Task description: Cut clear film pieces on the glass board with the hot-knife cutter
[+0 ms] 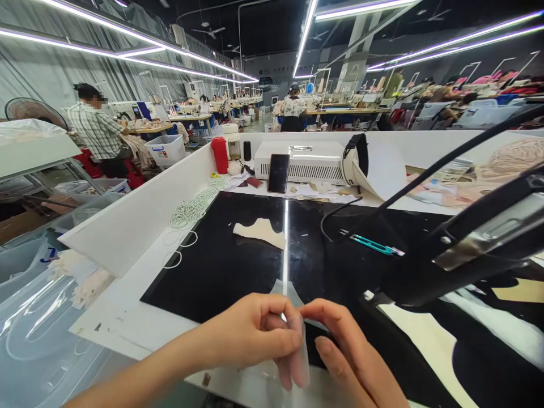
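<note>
My left hand is closed, its thumb and fingers pinching a translucent, thin piece of film that hangs down in front of its fingertips. More see-through material shows just beyond the knuckles; whether it belongs to the same piece I cannot tell. Close by on the right, my right hand has thumb and index finger apart, the index fingertip at the film's upper edge. Farther out on the black work surface lies a cream cut fabric piece.
A black machine arm reaches in from the right over cream fabric. Teal thread snips lie nearby. Pale green elastic loops sit at left. A phone leans against a white box at the back.
</note>
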The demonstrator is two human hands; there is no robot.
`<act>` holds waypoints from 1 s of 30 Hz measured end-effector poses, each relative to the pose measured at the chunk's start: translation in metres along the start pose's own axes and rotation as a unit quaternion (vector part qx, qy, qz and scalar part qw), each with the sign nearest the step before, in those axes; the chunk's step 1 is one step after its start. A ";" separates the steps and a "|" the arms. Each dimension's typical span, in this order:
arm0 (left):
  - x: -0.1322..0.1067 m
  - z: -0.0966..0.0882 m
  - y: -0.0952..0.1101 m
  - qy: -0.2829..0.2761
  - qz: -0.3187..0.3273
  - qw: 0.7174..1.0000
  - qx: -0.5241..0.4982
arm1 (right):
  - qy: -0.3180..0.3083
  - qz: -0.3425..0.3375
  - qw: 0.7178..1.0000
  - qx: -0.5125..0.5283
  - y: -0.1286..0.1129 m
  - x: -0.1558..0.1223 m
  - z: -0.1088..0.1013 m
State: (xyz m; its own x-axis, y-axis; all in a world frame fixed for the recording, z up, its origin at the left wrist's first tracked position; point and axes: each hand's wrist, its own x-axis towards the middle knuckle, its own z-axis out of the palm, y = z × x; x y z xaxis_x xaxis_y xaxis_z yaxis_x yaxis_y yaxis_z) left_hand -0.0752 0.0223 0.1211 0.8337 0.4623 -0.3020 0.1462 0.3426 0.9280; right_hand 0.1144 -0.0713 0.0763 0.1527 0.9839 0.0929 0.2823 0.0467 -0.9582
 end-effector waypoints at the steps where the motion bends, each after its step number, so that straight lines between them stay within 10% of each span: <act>1: 0.001 -0.002 0.002 0.012 -0.003 1.000 0.008 | -0.016 0.001 1.000 0.004 -0.001 0.003 0.001; 12: 0.020 -0.025 -0.014 0.197 0.029 0.967 0.158 | 0.008 -0.031 0.991 -0.134 0.008 0.027 -0.006; 22: 0.023 -0.024 -0.023 0.219 0.133 0.776 0.577 | -0.012 -0.214 0.916 -0.340 0.034 0.033 -0.011; 30: 0.023 -0.022 -0.031 0.198 0.131 0.723 0.649 | 0.044 -0.282 0.870 -0.402 0.030 0.032 -0.005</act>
State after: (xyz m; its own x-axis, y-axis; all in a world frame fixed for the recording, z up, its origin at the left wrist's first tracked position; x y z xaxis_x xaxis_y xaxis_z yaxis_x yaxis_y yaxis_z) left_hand -0.0723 0.0400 0.0806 0.7433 0.6580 0.1209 0.6011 -0.7362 0.3110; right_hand 0.1323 -0.0389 0.0517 -0.1628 0.8252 0.5408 0.9019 0.3467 -0.2575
